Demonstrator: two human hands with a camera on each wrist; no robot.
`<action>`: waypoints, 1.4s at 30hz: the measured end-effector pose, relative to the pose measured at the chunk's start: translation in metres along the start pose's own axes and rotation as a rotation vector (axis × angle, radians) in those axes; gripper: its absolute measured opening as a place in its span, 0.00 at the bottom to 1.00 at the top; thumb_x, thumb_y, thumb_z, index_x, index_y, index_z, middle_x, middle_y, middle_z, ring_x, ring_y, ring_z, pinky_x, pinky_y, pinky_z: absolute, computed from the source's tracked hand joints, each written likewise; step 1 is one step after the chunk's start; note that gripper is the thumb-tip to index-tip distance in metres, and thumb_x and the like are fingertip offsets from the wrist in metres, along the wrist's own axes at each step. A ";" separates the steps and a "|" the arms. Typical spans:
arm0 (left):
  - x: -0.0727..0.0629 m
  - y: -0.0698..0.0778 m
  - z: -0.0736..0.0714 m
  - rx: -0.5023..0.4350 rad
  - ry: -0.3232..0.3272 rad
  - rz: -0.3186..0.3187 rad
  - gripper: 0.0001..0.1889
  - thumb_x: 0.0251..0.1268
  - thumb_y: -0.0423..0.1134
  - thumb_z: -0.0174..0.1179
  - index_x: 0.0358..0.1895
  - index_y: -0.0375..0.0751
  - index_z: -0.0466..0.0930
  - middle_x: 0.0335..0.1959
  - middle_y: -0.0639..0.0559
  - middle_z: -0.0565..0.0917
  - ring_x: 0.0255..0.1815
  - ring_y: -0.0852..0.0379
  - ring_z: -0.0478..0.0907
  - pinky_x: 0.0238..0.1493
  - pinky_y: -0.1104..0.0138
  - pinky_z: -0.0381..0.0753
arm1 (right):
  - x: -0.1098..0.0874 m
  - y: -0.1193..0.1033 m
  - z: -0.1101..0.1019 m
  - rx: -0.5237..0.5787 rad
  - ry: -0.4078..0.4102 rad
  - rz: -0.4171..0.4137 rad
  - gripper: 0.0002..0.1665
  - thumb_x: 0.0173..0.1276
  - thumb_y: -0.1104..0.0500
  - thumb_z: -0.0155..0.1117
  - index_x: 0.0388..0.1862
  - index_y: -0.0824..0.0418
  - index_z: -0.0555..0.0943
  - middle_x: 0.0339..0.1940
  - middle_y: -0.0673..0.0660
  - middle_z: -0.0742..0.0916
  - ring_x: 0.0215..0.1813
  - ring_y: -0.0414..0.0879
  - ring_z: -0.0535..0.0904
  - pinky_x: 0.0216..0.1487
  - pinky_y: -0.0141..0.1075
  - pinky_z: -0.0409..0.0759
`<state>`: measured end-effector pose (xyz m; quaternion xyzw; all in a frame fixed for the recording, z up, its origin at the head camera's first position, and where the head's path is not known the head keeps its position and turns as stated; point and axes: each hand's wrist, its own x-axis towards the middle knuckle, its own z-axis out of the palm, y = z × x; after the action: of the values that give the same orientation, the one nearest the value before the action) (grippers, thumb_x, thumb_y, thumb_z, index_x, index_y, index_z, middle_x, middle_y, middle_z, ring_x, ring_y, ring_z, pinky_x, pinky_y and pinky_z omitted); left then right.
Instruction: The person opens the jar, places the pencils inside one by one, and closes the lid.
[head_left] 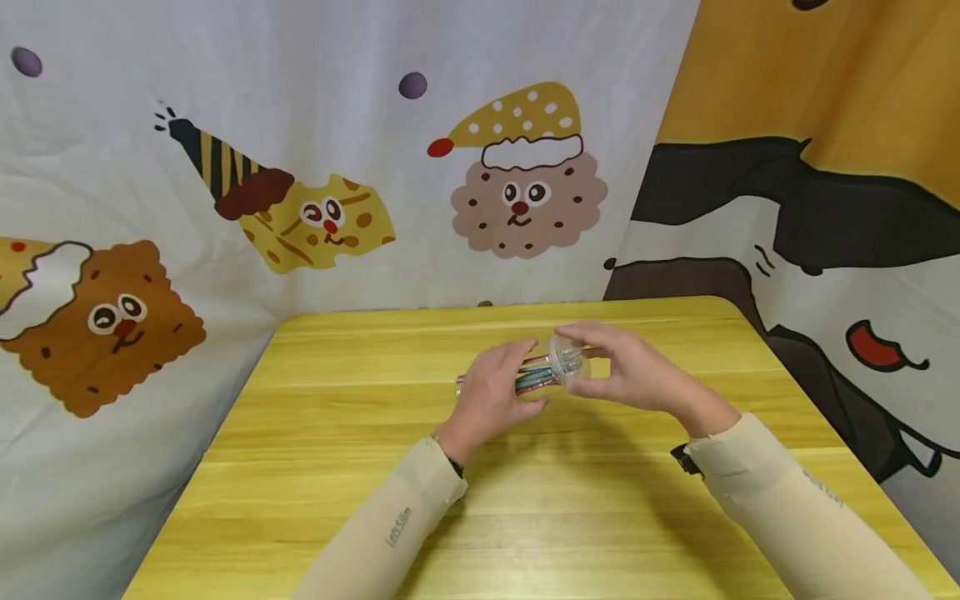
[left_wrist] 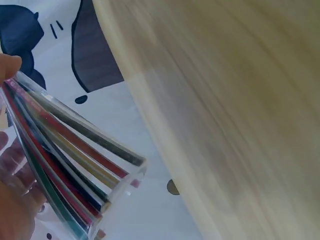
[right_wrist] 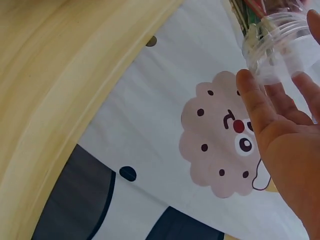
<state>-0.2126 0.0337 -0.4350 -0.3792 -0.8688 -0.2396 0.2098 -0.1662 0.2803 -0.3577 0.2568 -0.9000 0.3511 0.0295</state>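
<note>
A clear plastic tube full of thin coloured sticks, in red, green, yellow and dark tones, lies nearly level just above the table. My left hand grips it round the middle, thumb on the near side. At its right end is a clear, ridged round lid. The fingers and thumb of my right hand are curled round this lid, which also shows in the right wrist view as a see-through cap. Whether the lid is fully seated on the tube, I cannot tell.
A yellow wood-grain table spreads below both hands, its far edge close beyond them. Behind it hangs a pale curtain printed with cartoon biscuits and cheese. A darker printed cloth hangs at the right.
</note>
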 end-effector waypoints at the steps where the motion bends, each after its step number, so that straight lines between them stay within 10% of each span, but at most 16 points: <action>1: -0.001 0.000 0.000 0.003 0.002 0.005 0.47 0.55 0.56 0.83 0.76 0.44 0.70 0.63 0.48 0.86 0.60 0.49 0.85 0.67 0.54 0.84 | 0.000 0.000 0.001 0.012 -0.006 0.001 0.45 0.66 0.59 0.82 0.80 0.60 0.73 0.78 0.62 0.78 0.71 0.61 0.81 0.70 0.58 0.83; 14: -0.005 -0.002 0.002 -0.076 0.034 0.047 0.46 0.53 0.51 0.83 0.73 0.38 0.70 0.61 0.44 0.86 0.55 0.50 0.87 0.57 0.59 0.89 | -0.003 0.002 0.009 0.309 -0.096 -0.040 0.45 0.75 0.67 0.70 0.85 0.62 0.62 0.84 0.64 0.68 0.76 0.65 0.73 0.69 0.48 0.84; 31: -0.010 -0.002 0.013 -0.210 -0.071 -0.005 0.47 0.54 0.50 0.81 0.73 0.37 0.65 0.59 0.41 0.83 0.47 0.53 0.84 0.45 0.64 0.88 | -0.003 0.002 0.008 0.200 -0.165 0.000 0.47 0.75 0.68 0.69 0.87 0.56 0.60 0.85 0.64 0.63 0.74 0.62 0.74 0.70 0.54 0.82; 42: -0.008 -0.002 0.006 -0.234 -0.070 0.004 0.47 0.55 0.48 0.81 0.73 0.36 0.63 0.60 0.42 0.81 0.50 0.48 0.86 0.48 0.63 0.90 | -0.001 -0.002 0.005 0.308 -0.193 0.037 0.48 0.79 0.68 0.64 0.90 0.50 0.54 0.85 0.66 0.63 0.69 0.63 0.80 0.59 0.35 0.88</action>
<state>-0.2098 0.0314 -0.4445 -0.4108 -0.8410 -0.3254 0.1341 -0.1632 0.2763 -0.3602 0.2739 -0.8389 0.4590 -0.1031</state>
